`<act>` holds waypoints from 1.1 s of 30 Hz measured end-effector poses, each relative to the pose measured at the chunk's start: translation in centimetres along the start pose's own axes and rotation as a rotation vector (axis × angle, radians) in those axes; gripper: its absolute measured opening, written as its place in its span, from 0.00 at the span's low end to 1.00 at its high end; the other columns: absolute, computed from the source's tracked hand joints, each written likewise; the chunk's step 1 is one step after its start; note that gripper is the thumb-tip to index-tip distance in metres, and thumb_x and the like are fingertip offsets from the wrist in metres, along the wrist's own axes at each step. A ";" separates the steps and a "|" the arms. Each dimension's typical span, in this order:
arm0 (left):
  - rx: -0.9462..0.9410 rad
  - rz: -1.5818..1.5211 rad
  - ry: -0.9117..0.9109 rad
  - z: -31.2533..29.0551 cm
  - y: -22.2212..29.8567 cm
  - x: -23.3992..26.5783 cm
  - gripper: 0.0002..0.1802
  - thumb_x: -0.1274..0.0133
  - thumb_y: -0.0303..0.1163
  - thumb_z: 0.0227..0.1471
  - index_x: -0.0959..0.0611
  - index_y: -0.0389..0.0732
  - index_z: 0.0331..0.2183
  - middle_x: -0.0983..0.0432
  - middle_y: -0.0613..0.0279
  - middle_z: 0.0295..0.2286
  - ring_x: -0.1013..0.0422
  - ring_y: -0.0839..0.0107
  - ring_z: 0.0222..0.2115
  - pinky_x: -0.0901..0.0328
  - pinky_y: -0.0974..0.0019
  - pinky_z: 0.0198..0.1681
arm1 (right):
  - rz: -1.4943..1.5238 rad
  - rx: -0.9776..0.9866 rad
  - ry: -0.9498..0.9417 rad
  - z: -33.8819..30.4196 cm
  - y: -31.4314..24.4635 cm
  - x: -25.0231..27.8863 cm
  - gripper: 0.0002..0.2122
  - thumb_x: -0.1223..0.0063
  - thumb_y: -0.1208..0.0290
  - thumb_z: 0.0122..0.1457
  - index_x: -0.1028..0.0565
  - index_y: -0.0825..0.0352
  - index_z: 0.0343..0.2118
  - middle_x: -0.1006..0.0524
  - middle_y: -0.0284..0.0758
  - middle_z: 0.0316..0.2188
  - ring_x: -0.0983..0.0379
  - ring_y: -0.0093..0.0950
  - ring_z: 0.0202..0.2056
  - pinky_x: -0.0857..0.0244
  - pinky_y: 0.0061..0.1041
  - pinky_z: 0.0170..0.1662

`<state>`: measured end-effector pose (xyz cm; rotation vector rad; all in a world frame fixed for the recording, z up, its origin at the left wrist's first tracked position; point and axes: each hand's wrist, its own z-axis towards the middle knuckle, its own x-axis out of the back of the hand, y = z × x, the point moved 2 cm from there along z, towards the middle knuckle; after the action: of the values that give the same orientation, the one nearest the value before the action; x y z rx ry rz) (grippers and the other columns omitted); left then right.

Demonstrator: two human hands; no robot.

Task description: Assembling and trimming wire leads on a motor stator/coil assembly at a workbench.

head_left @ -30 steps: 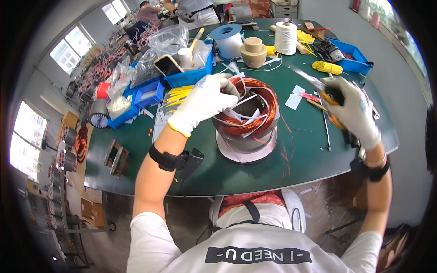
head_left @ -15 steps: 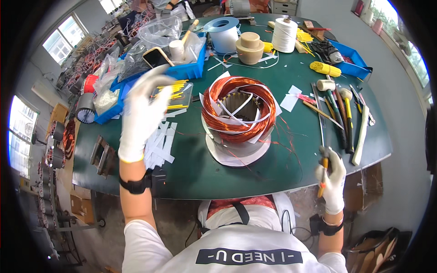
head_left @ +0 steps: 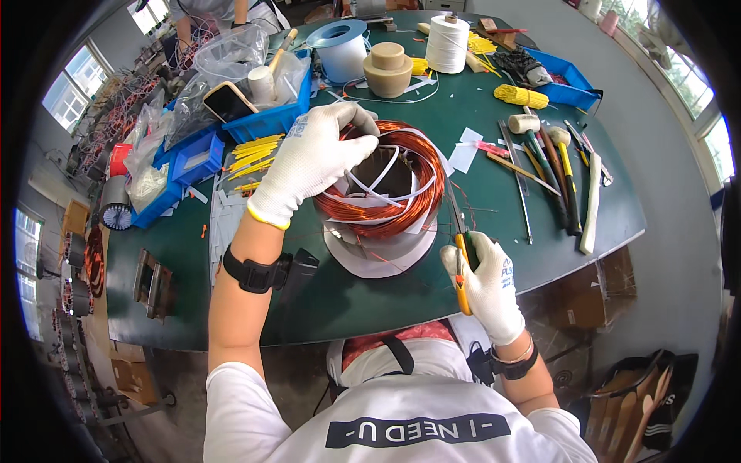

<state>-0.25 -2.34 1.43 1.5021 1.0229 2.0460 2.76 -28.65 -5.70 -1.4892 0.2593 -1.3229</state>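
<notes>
A stator [head_left: 370, 241] with a ring of copper-coloured windings [head_left: 417, 214] stands on the table in front of me. White paper strips and a white crossed strip show at its bore. My left hand [head_left: 312, 158], white-gloved, is over the windings' upper left rim, fingers curled toward the thumb; anything pinched between the tips is too small to make out. At the stator's right, my gloved right hand [head_left: 494, 289] grips scissors [head_left: 462, 285] with yellow-orange handles. Their long blades point away from me, beside the windings. Thin loose wires hang around the stator.
Left of the stator lie yellow sticks [head_left: 251, 158] and white paper strips [head_left: 225, 231]. Blue bins [head_left: 266, 119] hold bags and a phone [head_left: 229, 102]. Spools, including a white thread cone [head_left: 448, 46], stand behind. Mallets [head_left: 571, 177] lie right. Another person [head_left: 224, 9] is at the far left.
My left hand has moved right and down from above the paper strips to the windings. My right hand has brought the scissors leftward and forward, beside the stator. The view has shifted slightly.
</notes>
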 end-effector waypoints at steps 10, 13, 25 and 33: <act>-0.076 -0.030 0.013 0.3 -0.4 0.2 0.07 0.44 0.26 0.49 0.20 0.32 0.29 0.20 0.53 0.38 0.26 0.71 0.42 0.34 0.67 0.48 | -0.166 -0.085 -0.053 2.2 -0.5 1.9 0.17 0.34 0.63 0.51 0.25 0.75 0.29 0.28 0.47 0.20 0.35 0.39 0.23 0.39 0.35 0.30; -0.093 -0.051 0.011 0.3 -0.7 0.1 0.07 0.44 0.26 0.48 0.19 0.31 0.29 0.20 0.53 0.38 0.26 0.71 0.42 0.34 0.67 0.48 | -0.375 0.022 -0.037 3.6 -1.7 3.7 0.17 0.32 0.61 0.49 0.24 0.72 0.30 0.27 0.46 0.21 0.34 0.39 0.24 0.39 0.34 0.30; -0.056 -0.240 -0.088 1.7 -1.5 -0.1 0.04 0.44 0.22 0.47 0.19 0.32 0.29 0.21 0.51 0.41 0.26 0.70 0.44 0.34 0.68 0.49 | -1.060 0.532 -0.160 10.7 -5.8 8.2 0.24 0.31 0.51 0.44 0.23 0.67 0.35 0.24 0.43 0.27 0.25 0.40 0.29 0.32 0.34 0.33; -0.136 -0.242 -0.117 2.1 -1.5 0.0 0.05 0.44 0.22 0.46 0.18 0.32 0.29 0.21 0.50 0.40 0.27 0.70 0.45 0.35 0.68 0.50 | -1.198 0.558 -0.239 13.7 -4.7 8.6 0.31 0.30 0.47 0.42 0.24 0.67 0.43 0.24 0.39 0.26 0.26 0.34 0.28 0.32 0.28 0.31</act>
<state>1.52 -0.68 0.65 1.3413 0.9489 1.8001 14.80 -25.48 5.67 -1.2648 -1.2437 -1.8500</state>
